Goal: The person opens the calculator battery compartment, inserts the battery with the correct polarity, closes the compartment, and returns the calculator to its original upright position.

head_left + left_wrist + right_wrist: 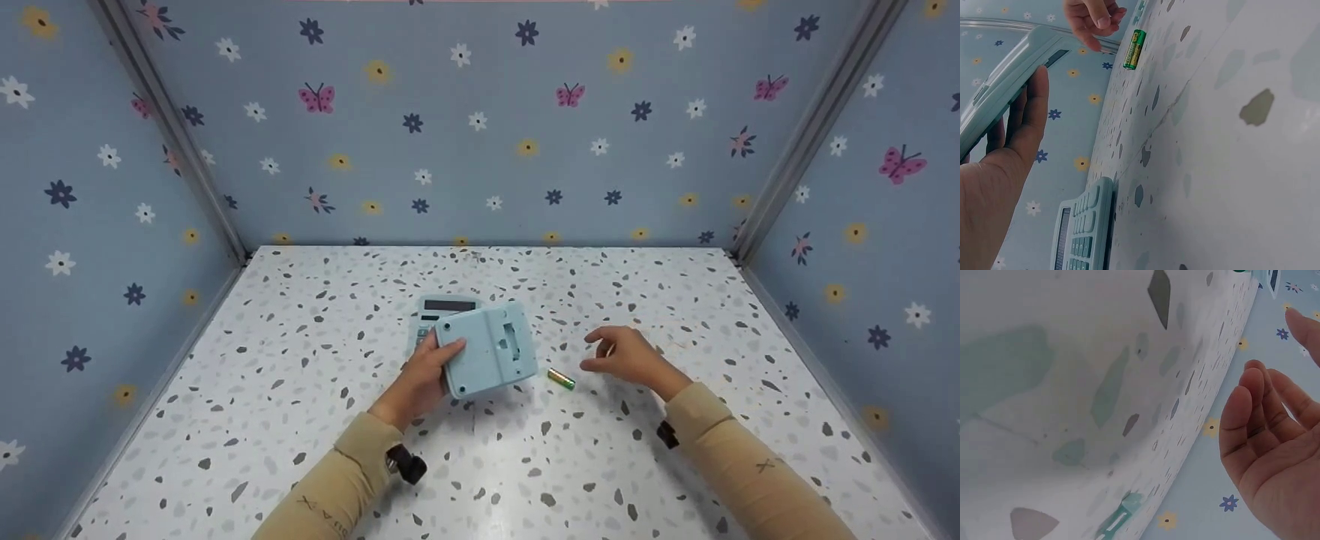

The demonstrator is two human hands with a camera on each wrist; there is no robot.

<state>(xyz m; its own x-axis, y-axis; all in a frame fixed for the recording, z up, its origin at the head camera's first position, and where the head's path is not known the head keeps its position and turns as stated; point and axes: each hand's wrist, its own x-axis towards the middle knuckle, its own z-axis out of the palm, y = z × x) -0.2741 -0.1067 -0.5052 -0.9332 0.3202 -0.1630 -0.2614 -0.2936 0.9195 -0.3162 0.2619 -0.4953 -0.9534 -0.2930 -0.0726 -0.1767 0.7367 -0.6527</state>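
Observation:
My left hand (pixel 420 379) holds a light blue calculator (pixel 472 356) with its back turned up, thumb on the back and fingers beneath. An uncovered battery slot (pixel 511 341) shows at its right side. Tilted above the table in the left wrist view is that same calculator. Just to its right, a green and gold battery (pixel 561 379) lies on the table. Beyond the battery my right hand (pixel 626 356) hovers, fingers loosely bent and nothing between them. A second light blue calculator (pixel 450 305) lies face up, partly hidden behind the held one.
The white speckled table (pixel 360 465) is bounded by blue flowered walls (pixel 480 135) at the back and both sides. A small teal plastic piece (pixel 1120 517) lies on the table at the bottom of the right wrist view.

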